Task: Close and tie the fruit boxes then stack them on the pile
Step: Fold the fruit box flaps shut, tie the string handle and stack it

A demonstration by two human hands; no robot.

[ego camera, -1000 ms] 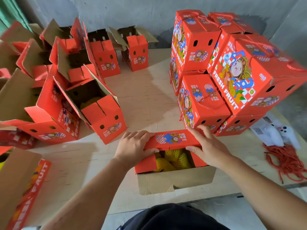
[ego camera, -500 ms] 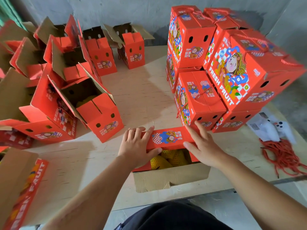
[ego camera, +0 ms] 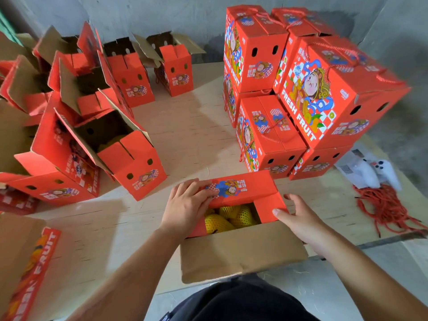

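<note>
- Open boxes [ego camera: 129, 156], flaps up, stand on the counter [ego camera: 196, 126] well to the left of the left hand; none yet closed.
- Left hand [ego camera: 187, 205]: fingers nearly straight, laid flat on the far top flap [ego camera: 240, 187] of the fruit box [ego camera: 243, 249], pressing it down; it grips nothing.
- The fruit box sits at the counter's near edge, directly between both hands. Netted yellow fruit [ego camera: 231, 217] shows through the gap; the near brown flap [ego camera: 240, 253] hangs open towards the person.
- Right hand [ego camera: 301, 218]: open, fingers loosely spread, thumb tip touching the small red side flap [ego camera: 268, 206]; it holds nothing.
- Handling judgement: corrugated card, stiff but creasable; loaded, likely moderately heavy. Fold flaps at their score lines; lift from beneath, not by the flaps.
- Closed, tied pile [ego camera: 308, 93] stands beyond the right hand; loose red cords [ego camera: 389, 207] lie to its right.
</note>
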